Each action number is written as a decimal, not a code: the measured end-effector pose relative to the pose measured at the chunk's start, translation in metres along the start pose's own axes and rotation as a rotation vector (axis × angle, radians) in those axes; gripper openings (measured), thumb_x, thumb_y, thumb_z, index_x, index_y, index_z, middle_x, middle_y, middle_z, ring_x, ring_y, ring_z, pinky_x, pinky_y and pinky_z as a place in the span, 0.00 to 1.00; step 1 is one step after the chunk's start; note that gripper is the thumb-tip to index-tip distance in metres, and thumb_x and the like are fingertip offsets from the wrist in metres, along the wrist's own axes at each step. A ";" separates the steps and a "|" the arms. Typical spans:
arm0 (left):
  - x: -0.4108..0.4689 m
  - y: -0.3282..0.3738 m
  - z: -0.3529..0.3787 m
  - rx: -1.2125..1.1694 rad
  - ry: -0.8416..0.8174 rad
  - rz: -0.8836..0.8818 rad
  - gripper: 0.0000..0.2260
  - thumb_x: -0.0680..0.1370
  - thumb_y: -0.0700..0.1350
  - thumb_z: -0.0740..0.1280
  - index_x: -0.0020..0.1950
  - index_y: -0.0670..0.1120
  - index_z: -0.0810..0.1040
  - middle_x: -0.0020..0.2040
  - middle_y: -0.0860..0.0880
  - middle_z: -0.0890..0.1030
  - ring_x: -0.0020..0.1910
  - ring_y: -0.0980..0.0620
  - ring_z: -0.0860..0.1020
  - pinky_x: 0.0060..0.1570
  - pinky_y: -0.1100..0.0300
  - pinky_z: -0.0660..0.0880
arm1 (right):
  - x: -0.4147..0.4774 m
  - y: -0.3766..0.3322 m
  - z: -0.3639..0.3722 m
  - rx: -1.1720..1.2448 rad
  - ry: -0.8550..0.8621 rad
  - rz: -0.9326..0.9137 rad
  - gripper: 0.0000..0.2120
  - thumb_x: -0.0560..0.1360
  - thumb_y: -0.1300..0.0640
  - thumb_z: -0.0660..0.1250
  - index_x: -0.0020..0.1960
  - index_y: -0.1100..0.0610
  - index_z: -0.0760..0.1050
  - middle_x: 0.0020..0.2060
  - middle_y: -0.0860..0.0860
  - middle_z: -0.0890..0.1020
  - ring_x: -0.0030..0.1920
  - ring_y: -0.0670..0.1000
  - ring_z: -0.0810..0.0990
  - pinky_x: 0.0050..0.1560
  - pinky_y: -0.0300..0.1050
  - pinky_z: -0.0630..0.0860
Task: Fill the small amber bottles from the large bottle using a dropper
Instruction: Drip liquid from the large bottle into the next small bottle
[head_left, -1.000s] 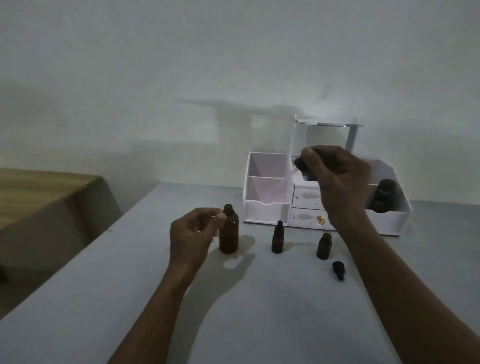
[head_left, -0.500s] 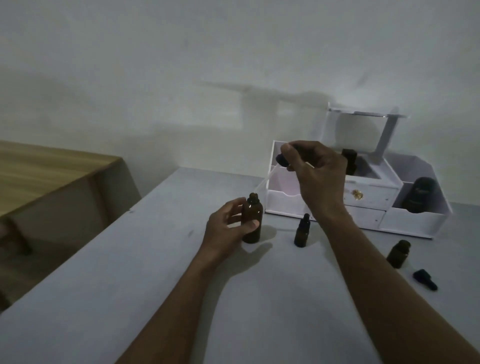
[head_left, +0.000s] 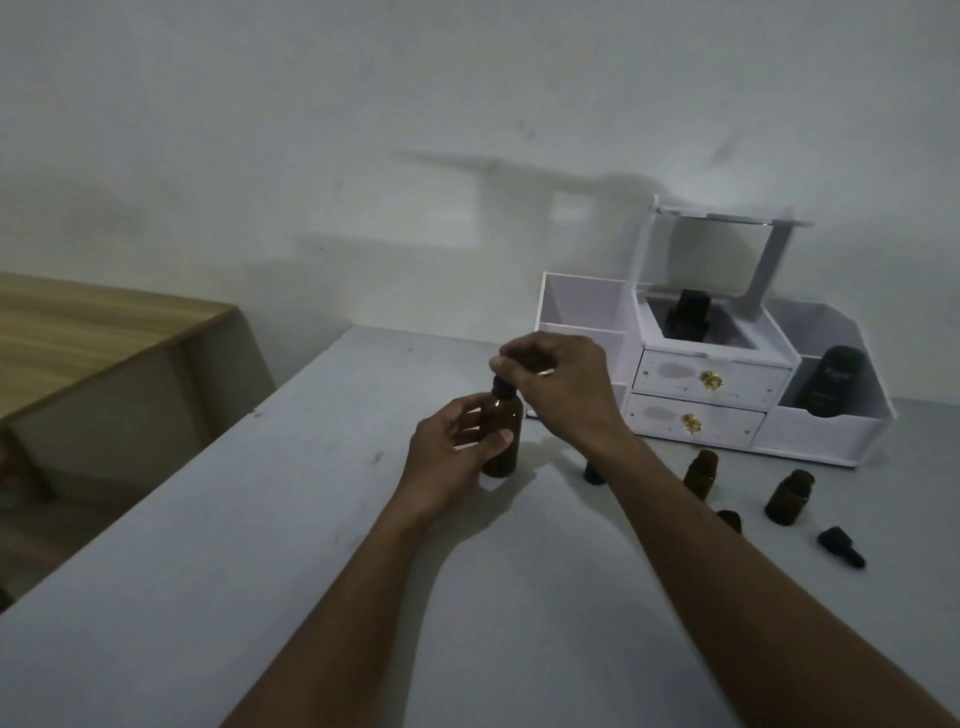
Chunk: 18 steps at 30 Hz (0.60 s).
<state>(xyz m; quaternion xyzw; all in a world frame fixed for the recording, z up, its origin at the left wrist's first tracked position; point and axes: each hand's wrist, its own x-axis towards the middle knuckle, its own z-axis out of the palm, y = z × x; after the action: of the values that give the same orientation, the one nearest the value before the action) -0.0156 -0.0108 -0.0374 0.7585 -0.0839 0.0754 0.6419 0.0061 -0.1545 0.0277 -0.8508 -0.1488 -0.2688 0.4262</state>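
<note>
Since half a second ago our right hand (head_left: 558, 384) has come down from above the white organizer (head_left: 675, 384) onto the dropper (head_left: 501, 385) at the neck of the large bottle (head_left: 500, 434), just left of centre frame; our left hand (head_left: 457, 449) now wraps the bottle. We judge the glass stiff, smooth, breakable and best held round its body; left fingers curl closed on it, right fingertips pinch the dropper's top; small bottles (head_left: 788, 496) wait lower right.

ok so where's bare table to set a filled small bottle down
The table is bare left of the left hand and the big bottle, out to its left edge, and between the forearms. It is crowded right of the right hand: small bottles and a loose cap before the white organizer.
</note>
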 end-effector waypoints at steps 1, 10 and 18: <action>0.000 0.000 0.000 -0.009 0.002 0.001 0.20 0.72 0.46 0.74 0.63 0.54 0.76 0.58 0.54 0.80 0.55 0.55 0.79 0.50 0.66 0.74 | -0.002 0.001 0.001 -0.003 0.000 0.004 0.08 0.73 0.51 0.74 0.50 0.53 0.84 0.42 0.47 0.86 0.40 0.38 0.83 0.44 0.26 0.75; 0.001 -0.003 0.001 0.074 0.084 0.059 0.24 0.71 0.46 0.75 0.66 0.53 0.73 0.61 0.51 0.79 0.57 0.52 0.78 0.52 0.60 0.76 | -0.012 0.001 -0.021 0.000 -0.017 -0.027 0.16 0.73 0.48 0.74 0.58 0.53 0.82 0.46 0.46 0.85 0.43 0.40 0.83 0.45 0.28 0.78; -0.026 0.031 0.022 0.145 0.357 0.331 0.11 0.72 0.39 0.73 0.52 0.49 0.79 0.39 0.54 0.80 0.38 0.57 0.79 0.36 0.75 0.72 | -0.057 0.038 -0.133 -0.295 -0.260 -0.045 0.09 0.73 0.59 0.73 0.53 0.52 0.83 0.46 0.42 0.84 0.45 0.40 0.82 0.51 0.39 0.81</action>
<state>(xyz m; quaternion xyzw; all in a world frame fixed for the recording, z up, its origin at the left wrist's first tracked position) -0.0475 -0.0364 -0.0173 0.7531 -0.0869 0.3180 0.5693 -0.0657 -0.2855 0.0358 -0.9281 -0.1806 -0.1850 0.2678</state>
